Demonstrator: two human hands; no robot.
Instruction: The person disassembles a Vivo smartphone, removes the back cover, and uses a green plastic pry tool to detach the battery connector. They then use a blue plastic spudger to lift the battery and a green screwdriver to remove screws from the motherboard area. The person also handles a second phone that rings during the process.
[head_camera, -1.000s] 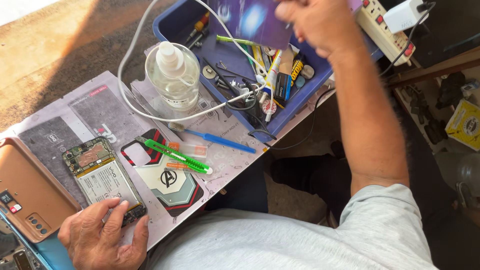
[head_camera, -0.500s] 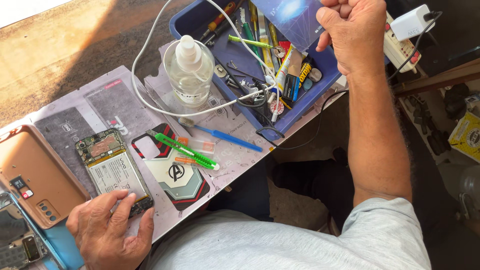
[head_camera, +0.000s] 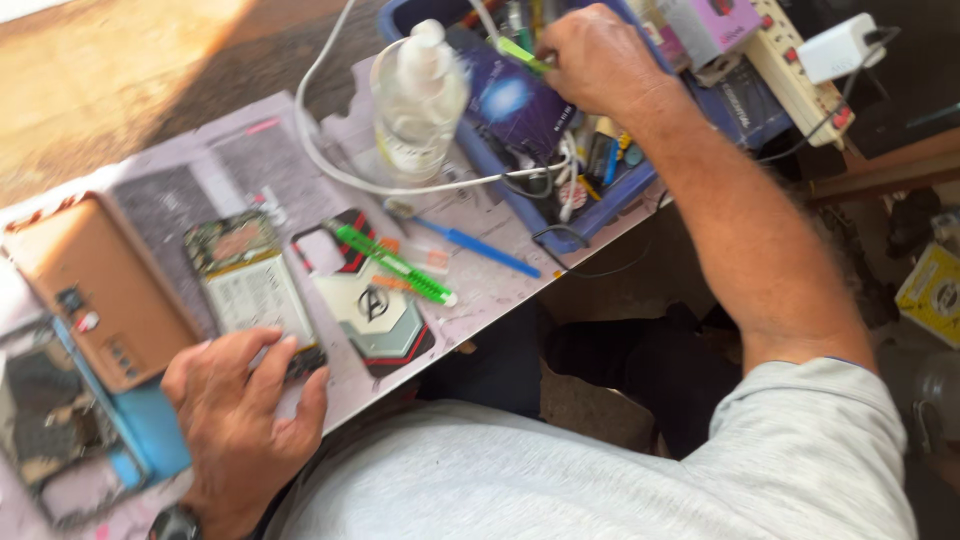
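One opened phone (head_camera: 250, 285), long axis running away from the body, is pinned under the spread left hand (head_camera: 240, 420), while one green tool (head_camera: 522, 53) is pinched by the right hand (head_camera: 600, 60).

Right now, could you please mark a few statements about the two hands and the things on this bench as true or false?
1. The left hand rests on the lower end of the opened phone. True.
2. The right hand lies flat on the mat. False: it reaches into the blue tray.
3. The clear bottle stands upright beside the tray. True.
4. The green tool is held in the left hand. False: it lies on the mat, apart from both hands.
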